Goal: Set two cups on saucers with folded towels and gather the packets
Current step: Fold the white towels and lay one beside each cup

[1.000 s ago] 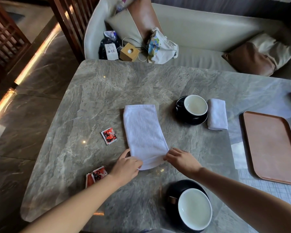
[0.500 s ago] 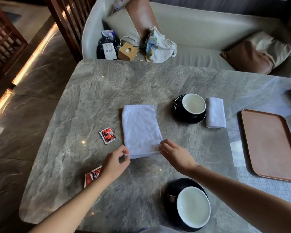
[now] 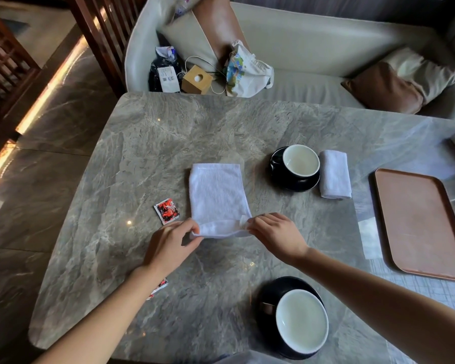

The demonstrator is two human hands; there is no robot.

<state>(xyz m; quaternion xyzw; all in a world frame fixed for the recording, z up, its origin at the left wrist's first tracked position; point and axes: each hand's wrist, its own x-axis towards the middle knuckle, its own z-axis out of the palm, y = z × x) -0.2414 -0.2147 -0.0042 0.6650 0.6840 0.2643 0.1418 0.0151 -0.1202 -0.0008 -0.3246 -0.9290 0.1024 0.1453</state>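
A white towel (image 3: 217,198) lies flat in the middle of the grey marble table (image 3: 168,132), its near end rolled up. My left hand (image 3: 170,244) pinches the roll's left end and my right hand (image 3: 276,232) pinches its right end. A cup (image 3: 301,161) stands on a black saucer (image 3: 279,177) at the back right, with a rolled white towel (image 3: 335,174) beside it. A second cup (image 3: 301,321) on a black saucer (image 3: 267,295) stands near the front edge. One red packet (image 3: 166,210) lies left of the towel. Another packet (image 3: 160,285) is mostly hidden under my left forearm.
A brown tray (image 3: 418,222) sits at the table's right side, with a white slip of paper (image 3: 369,237) next to it. Behind the table is a beige sofa (image 3: 313,48) with cushions, bags and a small wooden box (image 3: 197,79). Wooden screens stand at the far left.
Both hands have moved away from me along the towel, rolling its near end up. The flat part of the towel has become shorter.
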